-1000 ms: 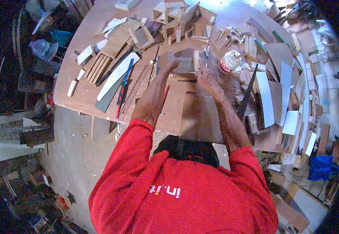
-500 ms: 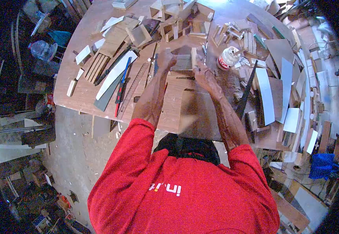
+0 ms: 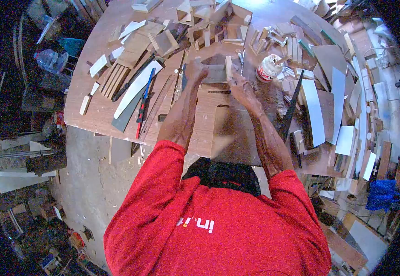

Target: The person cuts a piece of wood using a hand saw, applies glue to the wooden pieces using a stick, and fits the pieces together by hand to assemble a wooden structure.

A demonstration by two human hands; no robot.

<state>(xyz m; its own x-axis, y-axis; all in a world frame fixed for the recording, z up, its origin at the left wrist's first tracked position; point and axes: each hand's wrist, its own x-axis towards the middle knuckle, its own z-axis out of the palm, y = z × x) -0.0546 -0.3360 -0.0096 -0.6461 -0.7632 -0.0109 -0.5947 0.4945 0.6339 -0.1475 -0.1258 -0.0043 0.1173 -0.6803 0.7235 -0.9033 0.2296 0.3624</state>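
A small wooden box frame sits between my hands at the middle of the table, its inside greyish. My left hand is closed on its left side, with fingers partly hidden. At the opposite side, my right hand grips the lower end of an upright pale wood strip that forms the box's right wall. Just right of that hand stands an open white glue jar with a red label and a stick in it.
Several finished-looking wooden frames are piled at the back. A blue-and-red hacksaw-like tool, a ruler and white strips lie left. A dark handsaw and offcuts crowd the right.
Almost nothing differs. Both hands stay on the box frame in nearly the same place, and the view has shifted very slightly.
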